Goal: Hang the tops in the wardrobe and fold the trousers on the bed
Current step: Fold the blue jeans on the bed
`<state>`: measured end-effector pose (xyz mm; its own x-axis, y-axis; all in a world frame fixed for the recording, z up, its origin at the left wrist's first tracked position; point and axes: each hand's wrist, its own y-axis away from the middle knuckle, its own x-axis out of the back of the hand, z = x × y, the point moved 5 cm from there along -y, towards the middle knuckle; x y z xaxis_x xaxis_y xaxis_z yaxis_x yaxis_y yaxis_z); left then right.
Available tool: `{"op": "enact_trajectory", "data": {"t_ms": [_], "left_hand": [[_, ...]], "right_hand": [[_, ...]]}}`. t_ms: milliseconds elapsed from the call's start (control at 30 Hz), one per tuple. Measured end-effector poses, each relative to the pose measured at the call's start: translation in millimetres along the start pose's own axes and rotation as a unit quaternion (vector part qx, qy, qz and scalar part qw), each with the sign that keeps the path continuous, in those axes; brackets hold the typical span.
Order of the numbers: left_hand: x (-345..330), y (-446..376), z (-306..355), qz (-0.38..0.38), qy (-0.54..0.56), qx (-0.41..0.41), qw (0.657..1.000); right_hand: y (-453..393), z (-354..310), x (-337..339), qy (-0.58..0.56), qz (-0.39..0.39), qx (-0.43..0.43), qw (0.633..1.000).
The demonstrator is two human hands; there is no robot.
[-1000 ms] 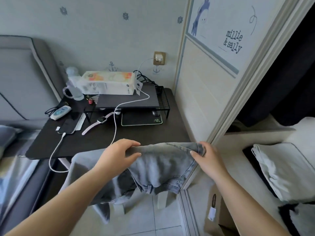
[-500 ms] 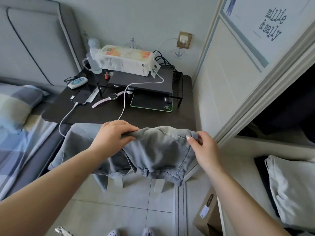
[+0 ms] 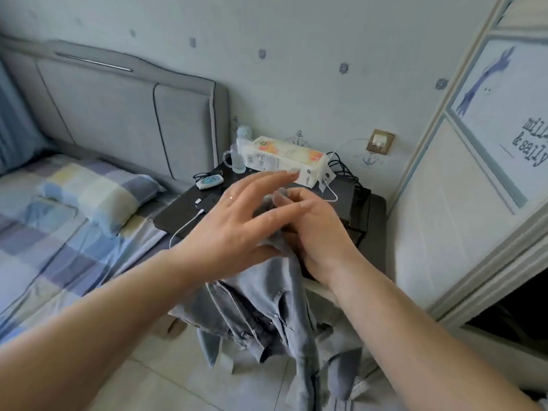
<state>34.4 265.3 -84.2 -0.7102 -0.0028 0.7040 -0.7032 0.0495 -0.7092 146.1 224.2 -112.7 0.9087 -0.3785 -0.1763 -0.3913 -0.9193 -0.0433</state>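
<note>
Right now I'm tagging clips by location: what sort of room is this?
A bedroom, most likely: a bed with a padded grey headboard, a checked pillow on it, and a dark bedside table beside a sliding wardrobe door.

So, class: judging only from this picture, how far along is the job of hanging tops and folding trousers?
Done: nothing visibly; no folded trousers lie on the checked bedding, and no hung tops show. In hand: grey jeans hang bunched from the right hand, whose grip pinches their top, while the left hand reaches across with spread fingers. Left: carry them to the bed, fold them, then hang the tops.
</note>
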Motion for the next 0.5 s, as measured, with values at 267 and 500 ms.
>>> {"op": "enact_trajectory", "data": {"t_ms": [267,500], "left_hand": [[85,3,-11,-0.023,-0.108,-0.163,0.981],[162,36,-53,-0.012,-0.108,0.018,0.994]], "right_hand": [[-33,-22,-85,-0.041,-0.134,-0.05,0.989],[-43,-37,-174,-0.027,-0.189,-0.059,0.98]]}}
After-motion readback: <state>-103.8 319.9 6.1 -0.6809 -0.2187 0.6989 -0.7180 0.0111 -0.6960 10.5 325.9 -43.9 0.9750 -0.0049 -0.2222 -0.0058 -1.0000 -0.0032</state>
